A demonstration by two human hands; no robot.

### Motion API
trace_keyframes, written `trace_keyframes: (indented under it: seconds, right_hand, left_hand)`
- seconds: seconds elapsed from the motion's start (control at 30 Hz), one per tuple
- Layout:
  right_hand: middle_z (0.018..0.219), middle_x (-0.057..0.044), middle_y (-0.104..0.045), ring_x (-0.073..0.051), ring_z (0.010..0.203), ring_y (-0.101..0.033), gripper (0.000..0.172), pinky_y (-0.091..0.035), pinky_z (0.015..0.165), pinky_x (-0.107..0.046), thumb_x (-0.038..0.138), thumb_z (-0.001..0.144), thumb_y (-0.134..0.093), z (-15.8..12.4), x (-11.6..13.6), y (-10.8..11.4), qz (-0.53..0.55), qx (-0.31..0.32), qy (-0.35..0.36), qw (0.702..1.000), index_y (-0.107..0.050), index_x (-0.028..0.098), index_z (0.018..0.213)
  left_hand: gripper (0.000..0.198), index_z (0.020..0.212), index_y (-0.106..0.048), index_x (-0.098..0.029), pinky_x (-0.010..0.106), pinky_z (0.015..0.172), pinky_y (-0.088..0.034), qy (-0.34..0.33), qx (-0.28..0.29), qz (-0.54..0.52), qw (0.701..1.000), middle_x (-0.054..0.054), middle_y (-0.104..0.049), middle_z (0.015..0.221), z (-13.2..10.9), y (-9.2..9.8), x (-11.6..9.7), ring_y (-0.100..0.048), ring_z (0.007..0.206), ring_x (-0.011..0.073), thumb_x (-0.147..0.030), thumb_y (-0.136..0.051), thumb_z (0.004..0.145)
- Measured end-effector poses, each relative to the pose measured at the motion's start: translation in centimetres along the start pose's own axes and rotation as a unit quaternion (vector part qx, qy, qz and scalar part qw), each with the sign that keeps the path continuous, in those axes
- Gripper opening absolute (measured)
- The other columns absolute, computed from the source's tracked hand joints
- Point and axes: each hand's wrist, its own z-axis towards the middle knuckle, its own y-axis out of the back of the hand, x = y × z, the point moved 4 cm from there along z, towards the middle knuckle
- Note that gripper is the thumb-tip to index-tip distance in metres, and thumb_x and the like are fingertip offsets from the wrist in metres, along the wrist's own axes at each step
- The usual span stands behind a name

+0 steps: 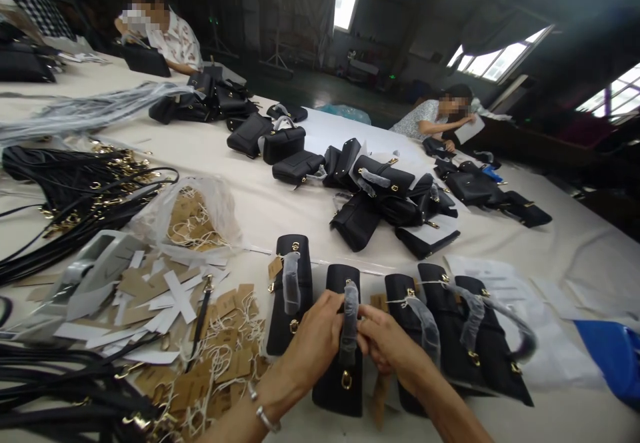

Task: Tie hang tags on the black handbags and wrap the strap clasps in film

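A black handbag (338, 389) with gold hardware stands upright in front of me. Clear plastic wraps its handle (350, 323). My left hand (320, 329) is closed at the handle's left side, its fingertips partly hidden behind the wrap. On the other side my right hand (387, 339) is closed in a pinch close to the handle. A brown paper hang tag (381, 396), blurred, dangles beneath the right hand; its string is too fine to make out. To the left stands another bag (294, 276) with a hang tag (275, 267) on it.
More black bags (453, 323) line up at right. Loose hang tags (225, 349), paper strips (150, 296), a tape dispenser (95, 269), a plastic bag of tags (195, 219) and black straps (75, 183) crowd the left. Bags (385, 183) pile up beyond. Two people sit across the table.
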Motion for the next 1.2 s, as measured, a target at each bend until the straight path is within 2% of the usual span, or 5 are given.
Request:
trace_keyframes:
  seconds: [0.37,0.5,0.8,0.97,1.2]
  right_hand:
    - [0.058,0.002,-0.061,-0.005,0.04,-0.045,0.021,-0.031,0.041,-0.016,0.034,0.08,-0.061,1.9,0.6,2.4,-0.024,0.06,0.002,0.998,-0.06,0.013,0.08]
    - [0.07,0.0,-0.067,-0.01,0.059,-0.061,0.035,-0.047,0.058,-0.02,0.034,0.072,-0.078,0.9,1.2,3.8,0.069,0.029,0.019,0.997,-0.061,0.015,0.096]
    - [0.102,-0.002,-0.073,-0.012,0.073,-0.07,0.034,-0.054,0.052,-0.016,0.015,0.059,-0.09,1.3,0.4,3.6,0.3,-0.067,0.063,0.949,-0.068,0.017,0.085]
    - [0.092,-0.003,-0.076,-0.016,0.09,-0.072,0.034,-0.06,0.078,-0.02,0.021,0.059,-0.091,2.1,0.7,2.7,0.483,-0.042,0.098,0.869,-0.074,0.015,0.088]
    - [0.073,-0.004,-0.072,-0.014,0.063,-0.068,0.034,-0.058,0.06,-0.022,0.033,0.067,-0.086,2.7,2.1,2.5,0.185,-0.132,0.177,0.958,-0.075,0.013,0.092]
  left_hand:
    - [0.021,0.067,-0.065,-0.022,0.027,0.064,-0.031,0.005,-0.048,0.147,0.988,0.003,-0.057,0.07,1.8,0.1,0.8,-0.046,0.062,0.0164,-0.026,-0.06,0.087]
    - [0.016,0.063,-0.058,-0.019,0.025,0.063,-0.035,0.127,-0.078,0.006,0.989,0.001,-0.055,0.067,2.7,0.5,0.7,-0.049,0.066,0.0164,-0.021,-0.058,0.08]
    - [0.014,0.064,-0.054,-0.014,0.021,0.055,-0.046,0.292,-0.14,-0.506,0.8,-0.001,-0.056,0.061,4.7,-0.9,2.6,-0.055,0.054,0.0093,-0.013,-0.056,0.078]
    - [0.017,0.094,-0.07,-0.01,0.018,0.057,-0.049,0.226,-0.126,-0.428,0.866,0.006,-0.071,0.086,4.7,-0.7,1.6,-0.06,0.058,0.0074,-0.016,-0.067,0.078]
    - [0.044,0.123,-0.065,-0.018,0.018,0.043,-0.045,0.147,-0.09,-0.246,0.954,0.011,-0.067,0.122,3.8,0.0,0.8,-0.067,0.066,0.014,-0.024,-0.068,0.08]
